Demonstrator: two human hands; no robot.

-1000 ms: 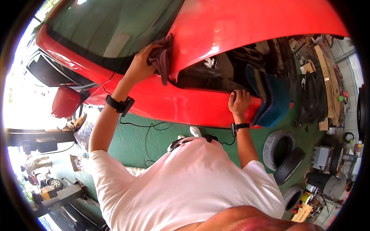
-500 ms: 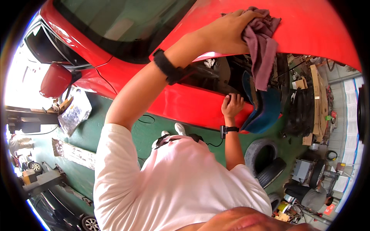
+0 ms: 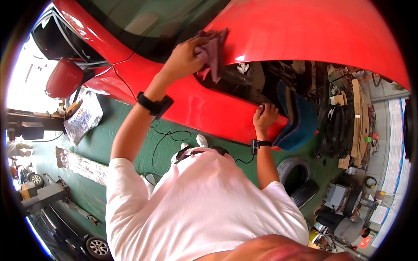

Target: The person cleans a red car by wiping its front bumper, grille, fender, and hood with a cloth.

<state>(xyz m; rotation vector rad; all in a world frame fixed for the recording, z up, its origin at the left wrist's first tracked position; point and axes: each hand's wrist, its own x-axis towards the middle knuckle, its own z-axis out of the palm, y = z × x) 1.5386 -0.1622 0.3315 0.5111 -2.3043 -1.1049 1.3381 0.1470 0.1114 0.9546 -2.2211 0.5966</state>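
My left hand (image 3: 185,60) is closed around a crumpled purple cloth (image 3: 212,54). The cloth lies at the rear corner of a red car bonnet (image 3: 318,32), close to the windscreen (image 3: 139,30), and part of it hangs down over the engine bay opening. My right hand (image 3: 266,116) rests on the top edge of the red front fender (image 3: 191,106), its fingers somewhat apart and holding nothing. Beside it, a teal padded cover (image 3: 298,124) drapes over the front end of the car. The bonnet is raised, and engine bay parts show beneath it.
A red side mirror (image 3: 64,78) juts out at the left. Two tyres (image 3: 292,167) lie on the green floor (image 3: 130,130), where a black cable (image 3: 163,143) loops near my feet. Cardboard and parts line the right side; a person in grey (image 3: 348,228) is farther right.
My left hand has drawn the cloth leftward and down across the bonnet to its rear corner near the windscreen. My right hand stays on the fender edge.
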